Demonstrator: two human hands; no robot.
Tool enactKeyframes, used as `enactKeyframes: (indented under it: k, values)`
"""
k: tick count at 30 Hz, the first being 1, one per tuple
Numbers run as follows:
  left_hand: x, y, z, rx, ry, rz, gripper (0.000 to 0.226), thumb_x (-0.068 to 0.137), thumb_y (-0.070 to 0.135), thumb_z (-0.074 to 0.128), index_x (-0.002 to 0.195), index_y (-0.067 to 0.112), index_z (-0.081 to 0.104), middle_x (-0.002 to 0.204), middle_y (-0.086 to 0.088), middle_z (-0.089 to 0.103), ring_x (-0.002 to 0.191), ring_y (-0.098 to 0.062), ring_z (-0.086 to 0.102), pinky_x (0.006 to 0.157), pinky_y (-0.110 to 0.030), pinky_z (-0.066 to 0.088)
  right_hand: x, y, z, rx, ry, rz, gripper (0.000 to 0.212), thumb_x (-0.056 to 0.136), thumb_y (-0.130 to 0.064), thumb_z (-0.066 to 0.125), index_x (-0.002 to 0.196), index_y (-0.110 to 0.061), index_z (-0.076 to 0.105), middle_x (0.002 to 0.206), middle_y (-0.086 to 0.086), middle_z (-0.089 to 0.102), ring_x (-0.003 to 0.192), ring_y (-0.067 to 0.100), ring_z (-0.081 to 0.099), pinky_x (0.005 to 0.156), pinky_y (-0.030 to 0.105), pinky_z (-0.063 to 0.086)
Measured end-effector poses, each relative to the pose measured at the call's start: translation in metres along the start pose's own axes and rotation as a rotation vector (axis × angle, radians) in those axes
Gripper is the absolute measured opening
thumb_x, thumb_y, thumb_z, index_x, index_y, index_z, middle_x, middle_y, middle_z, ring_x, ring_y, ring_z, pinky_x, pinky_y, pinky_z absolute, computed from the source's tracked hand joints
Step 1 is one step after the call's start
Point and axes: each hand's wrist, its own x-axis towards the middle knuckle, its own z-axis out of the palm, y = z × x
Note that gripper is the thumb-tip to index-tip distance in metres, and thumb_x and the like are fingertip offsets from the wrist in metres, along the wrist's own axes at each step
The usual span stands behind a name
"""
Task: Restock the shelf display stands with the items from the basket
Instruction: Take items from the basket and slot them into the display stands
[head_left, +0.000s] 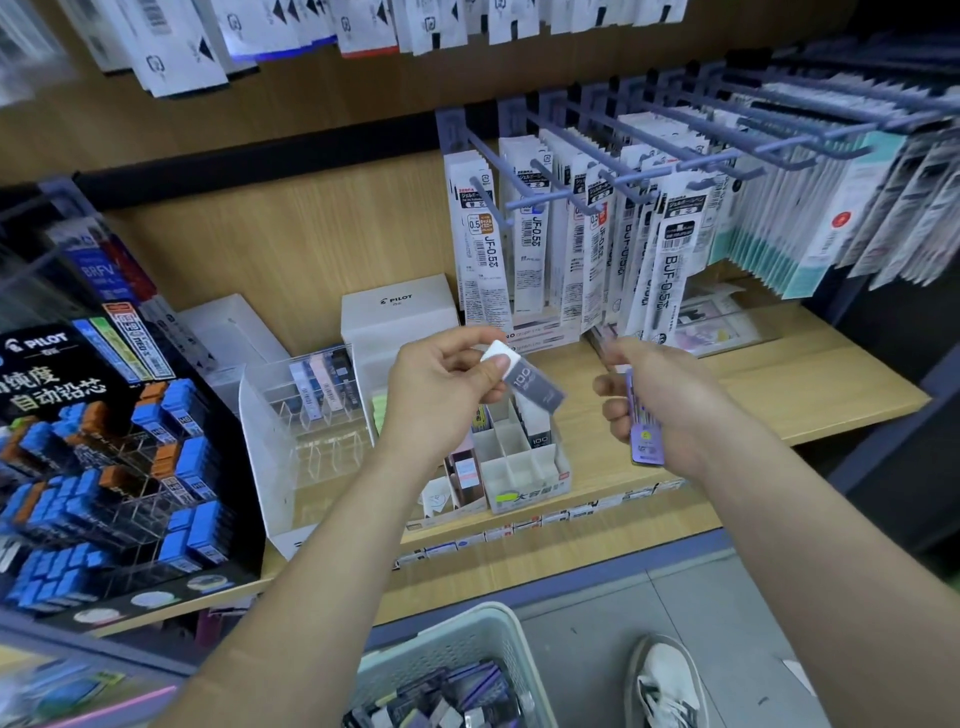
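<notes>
At the bottom edge stands a pale green perforated plastic basket (447, 654) on the floor, with small grey and lilac packs lying in it, so stock remains to be shelved. Just beside it is a white sneaker (667, 686).

Above, both arms reach toward the light wooden shelf (779, 384). The left hand (441, 384) pinches a white eraser in a grey paper sleeve (524, 376) between thumb and curled fingers (470, 340), tilted, its sleeved end pointing down and right. The right hand (660, 400) is curled round a small stack of lilac packs (647, 441), which sticks out below the palm.

The eraser hangs just above a white cardboard display box with divided cells (519, 462) at the shelf's front. One like eraser stands upright in a rear cell; the front cells look empty.

This seems to be the placing step: one item singled out, not yet seated. The next move calls for turning the eraser upright, lining it over a free cell and lowering it between the thin dividers without buckling them.

Left of the box is a clear acrylic tiered stand (306, 415); behind, long white refill packs (571, 234) hang on hooks.
</notes>
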Motion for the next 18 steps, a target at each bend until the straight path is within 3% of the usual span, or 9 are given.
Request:
enactKeyframes:
  k: [1,3,7,13,18]
  values:
    - [0.0,-0.003,0.003,0.058,-0.023,0.004,0.022,0.085,0.001,0.066,0.103,0.013,0.071,0.085,-0.012,0.071,0.065,-0.017,0.066,0.066,-0.023,0.056,0.0,-0.002,-0.002,0.042,0.015,0.028,0.003,0.092,-0.013,0.054,0.089,-0.011,0.054,0.066,0.006,0.051,0.036,0.012,0.038,0.035,0.018,0.032]
    - [-0.002,-0.013,0.011,0.173,-0.071,0.009,0.023,0.084,0.005,0.069,0.095,0.025,0.072,0.08,-0.002,0.07,0.068,-0.015,0.065,0.07,-0.024,0.056,0.002,-0.002,-0.006,0.106,0.015,0.07,0.012,0.082,0.001,0.045,0.079,-0.01,0.047,0.065,0.005,0.041,0.039,0.013,0.035,0.035,0.018,0.031]
    - [-0.005,-0.034,0.027,0.447,-0.132,0.09,0.02,0.083,0.016,0.072,0.098,0.029,0.074,0.074,0.011,0.062,0.058,0.002,0.054,0.062,-0.01,0.043,0.004,-0.001,-0.009,0.199,0.012,0.091,0.024,0.074,0.008,0.032,0.085,-0.009,0.046,0.067,0.002,0.029,0.044,0.014,0.031,0.037,0.021,0.029]
    - [-0.001,-0.058,0.038,0.71,-0.182,0.268,0.024,0.082,0.011,0.071,0.105,0.02,0.073,0.089,0.006,0.053,0.079,-0.01,0.049,0.073,-0.015,0.035,0.008,0.001,-0.007,0.249,0.003,0.081,0.033,0.077,0.014,0.026,0.087,-0.007,0.048,0.069,0.009,0.045,0.052,0.019,0.044,0.047,0.025,0.036]
    - [0.001,-0.068,0.042,0.839,-0.174,0.292,0.02,0.08,0.015,0.072,0.098,0.016,0.065,0.087,0.0,0.058,0.082,-0.02,0.059,0.073,-0.028,0.045,0.011,0.004,-0.005,0.309,-0.016,0.078,0.048,0.075,0.016,0.024,0.104,-0.006,0.056,0.07,0.011,0.055,0.051,0.018,0.049,0.046,0.025,0.032]
